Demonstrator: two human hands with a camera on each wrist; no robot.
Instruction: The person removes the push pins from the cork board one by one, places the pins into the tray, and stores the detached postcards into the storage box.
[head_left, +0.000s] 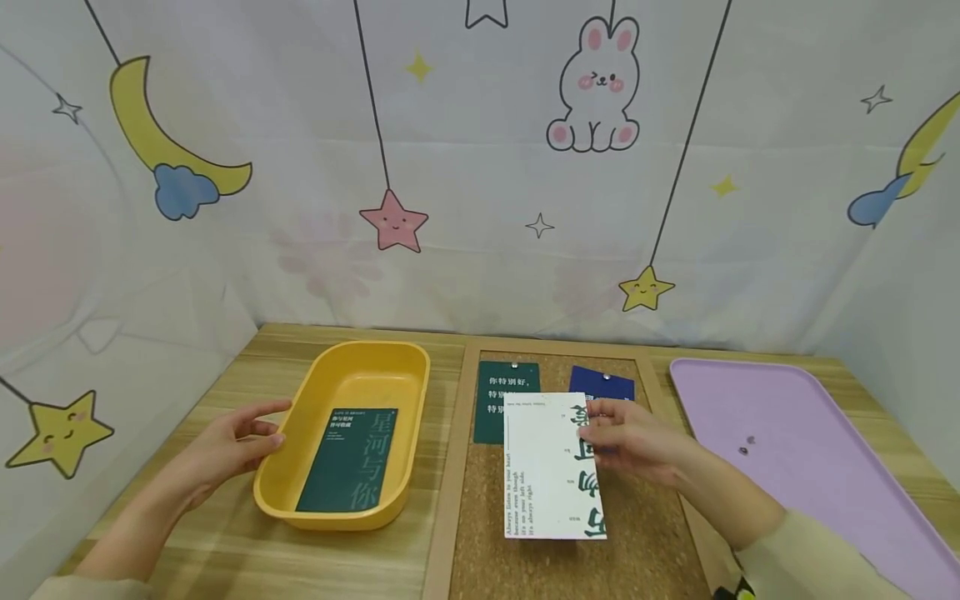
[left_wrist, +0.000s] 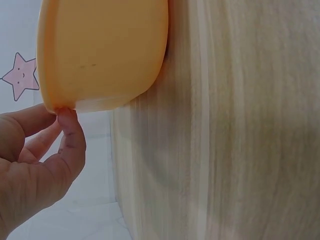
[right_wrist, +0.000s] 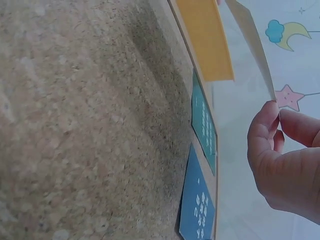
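Observation:
In the head view my right hand [head_left: 633, 437] pinches the right edge of a white card [head_left: 543, 475] with green characters. The card is raised over a cork board [head_left: 637, 550], its shadow falling on the cork in the right wrist view. A green card [head_left: 487, 425] and a dark blue card [head_left: 618, 387] are pinned at the board's top, partly covered by the white one. My left hand [head_left: 228, 450] grips the left rim of a yellow tub [head_left: 420, 417], thumb and fingers right at its edge in the left wrist view. Inside the tub lies another dark green card [head_left: 348, 467].
A light purple tray [head_left: 795, 417] stands right of the board, with a few small metal pins [head_left: 744, 451] on it. Wooden table [head_left: 285, 342] shows around the tub. A white cloth backdrop [head_left: 487, 167] with printed stars, moons and a rabbit hangs behind.

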